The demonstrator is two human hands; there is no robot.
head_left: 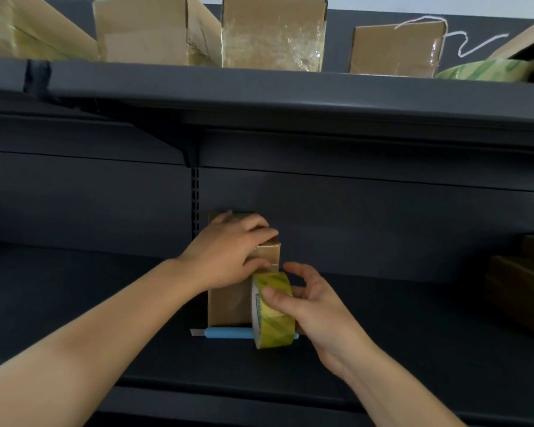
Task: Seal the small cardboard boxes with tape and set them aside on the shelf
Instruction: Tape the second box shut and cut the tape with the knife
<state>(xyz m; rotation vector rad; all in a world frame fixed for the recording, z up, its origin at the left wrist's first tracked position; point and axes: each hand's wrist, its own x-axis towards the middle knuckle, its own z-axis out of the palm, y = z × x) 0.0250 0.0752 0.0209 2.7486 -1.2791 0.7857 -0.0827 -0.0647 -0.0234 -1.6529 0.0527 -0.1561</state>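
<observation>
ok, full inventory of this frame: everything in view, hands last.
small cardboard box: 1, brown, upright on lower shelf, centre
tape roll: 1, yellow-green, against that box's front
knife: 1, blue, lying before the box
stored boxes: 5, brown, on upper shelf
spare tape roll: 1, yellow-green, upper shelf, right
string: 1, white, upper right
shadowed boxes: count unclear, brown, lower shelf, far right
left hand: holds box top
right hand: grips tape roll
</observation>
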